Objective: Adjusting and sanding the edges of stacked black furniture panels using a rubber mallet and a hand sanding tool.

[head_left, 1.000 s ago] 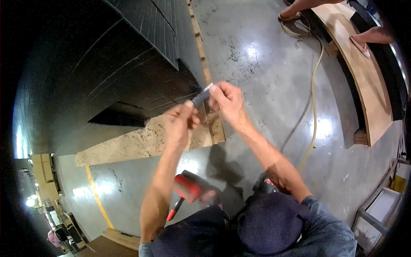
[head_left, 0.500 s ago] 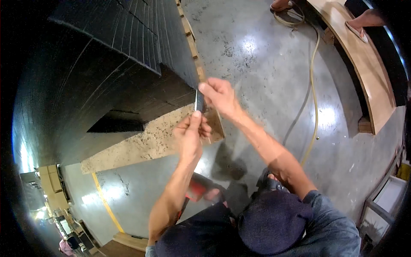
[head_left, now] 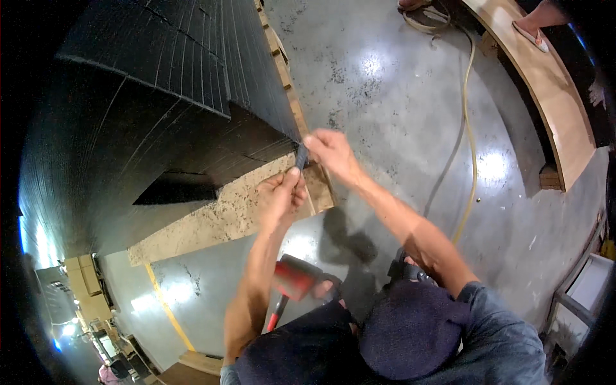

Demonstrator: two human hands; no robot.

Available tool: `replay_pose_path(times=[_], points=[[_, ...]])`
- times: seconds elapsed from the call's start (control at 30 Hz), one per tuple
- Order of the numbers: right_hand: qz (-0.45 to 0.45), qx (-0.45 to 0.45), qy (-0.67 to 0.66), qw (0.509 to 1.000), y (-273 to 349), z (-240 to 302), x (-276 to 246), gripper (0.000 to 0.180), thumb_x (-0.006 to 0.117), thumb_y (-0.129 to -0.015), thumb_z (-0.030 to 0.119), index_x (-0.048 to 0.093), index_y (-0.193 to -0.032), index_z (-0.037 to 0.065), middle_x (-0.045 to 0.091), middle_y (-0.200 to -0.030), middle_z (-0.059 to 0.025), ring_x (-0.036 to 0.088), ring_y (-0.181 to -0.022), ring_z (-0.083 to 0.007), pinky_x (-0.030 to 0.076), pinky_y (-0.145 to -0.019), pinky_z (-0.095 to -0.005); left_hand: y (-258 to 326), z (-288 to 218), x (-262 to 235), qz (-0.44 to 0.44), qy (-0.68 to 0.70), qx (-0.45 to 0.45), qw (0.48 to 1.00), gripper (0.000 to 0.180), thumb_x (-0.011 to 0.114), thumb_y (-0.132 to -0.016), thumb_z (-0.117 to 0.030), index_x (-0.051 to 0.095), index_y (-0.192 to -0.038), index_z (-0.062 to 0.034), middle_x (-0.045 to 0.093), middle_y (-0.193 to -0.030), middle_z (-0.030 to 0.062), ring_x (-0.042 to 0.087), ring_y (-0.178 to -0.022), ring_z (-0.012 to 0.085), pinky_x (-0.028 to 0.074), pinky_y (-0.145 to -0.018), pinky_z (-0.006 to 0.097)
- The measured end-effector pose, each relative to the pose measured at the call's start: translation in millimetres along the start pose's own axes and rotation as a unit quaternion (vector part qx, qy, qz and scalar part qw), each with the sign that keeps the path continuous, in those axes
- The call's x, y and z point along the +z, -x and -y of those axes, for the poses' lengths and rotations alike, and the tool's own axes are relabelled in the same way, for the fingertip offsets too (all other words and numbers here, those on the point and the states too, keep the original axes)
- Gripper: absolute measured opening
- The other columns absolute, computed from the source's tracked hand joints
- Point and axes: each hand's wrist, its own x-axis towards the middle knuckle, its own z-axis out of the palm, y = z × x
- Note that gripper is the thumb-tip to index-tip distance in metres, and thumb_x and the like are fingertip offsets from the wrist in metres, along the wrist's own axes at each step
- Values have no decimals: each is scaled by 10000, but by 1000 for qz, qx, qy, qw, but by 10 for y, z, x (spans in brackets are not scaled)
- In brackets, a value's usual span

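Note:
A short, narrow dark grey strip (head_left: 301,156) is stretched between my hands at the corner of a large black grooved panel structure (head_left: 192,83). My left hand (head_left: 282,192) pinches its near end between thumb and fingers. Around the far end my right hand (head_left: 330,153) is closed, slightly blurred. Whether the strip touches the panel's edge I cannot tell. Beneath the structure lies a pale, dark-speckled board (head_left: 237,194), just below my hands.
A red mallet (head_left: 296,277) is on the floor by my feet. A yellowish hose (head_left: 473,147) runs along the floor at right. Beyond it, a person's foot (head_left: 531,35) rests on a curved wooden board (head_left: 552,83). A grey frame (head_left: 574,314) stands lower right.
The strip has turned, so its bright edge no longer shows. My hands stay close together at the corner. The view has shifted slightly, and more of the mallet is visible.

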Motion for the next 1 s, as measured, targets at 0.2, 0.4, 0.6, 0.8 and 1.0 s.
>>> replay_pose_path(times=[0.2,0.4,0.6,0.8,1.0], points=[[-76,84,43,993,179,225,145,320,571,-930,236,595,-721,-5,575,-612,-33,511,-571,-117,409,-551,-314,-207,-316,-262,42,-136,-68,987,258,661,-918,-214,639,-721,-49,591,-558,25,473,-420,71,321,-391,212],[-104,108,19,989,161,263,237,323,558,-925,233,606,-719,-11,600,-612,-43,525,-567,-126,417,-560,-326,-318,-291,-299,27,-87,-54,994,255,676,-903,-200,640,-695,-58,582,-528,24,462,-388,78,321,-387,214],[-62,30,12,998,93,829,353,338,564,-931,252,623,-730,-13,592,-603,-30,521,-565,-125,413,-556,-304,24,-555,-428,14,39,40,998,270,676,-914,-223,638,-711,-48,581,-558,27,481,-442,80,353,-431,212],[-33,-209,-31,977,-101,1281,107,342,525,-957,242,581,-1124,-51,643,-1015,-129,600,-927,-178,475,-806,-317,884,-492,-432,-55,204,85,974,290,611,-967,-252,590,-773,-38,531,-596,26,475,-503,118,363,-481,251],[24,-316,197,928,184,546,574,765,582,-902,233,211,-1517,-32,179,-1590,-219,204,-1467,-346,234,-1164,-451,1128,-99,-577,-132,348,27,928,273,607,-976,-244,582,-782,-53,528,-596,17,466,-510,116,380,-505,255]])
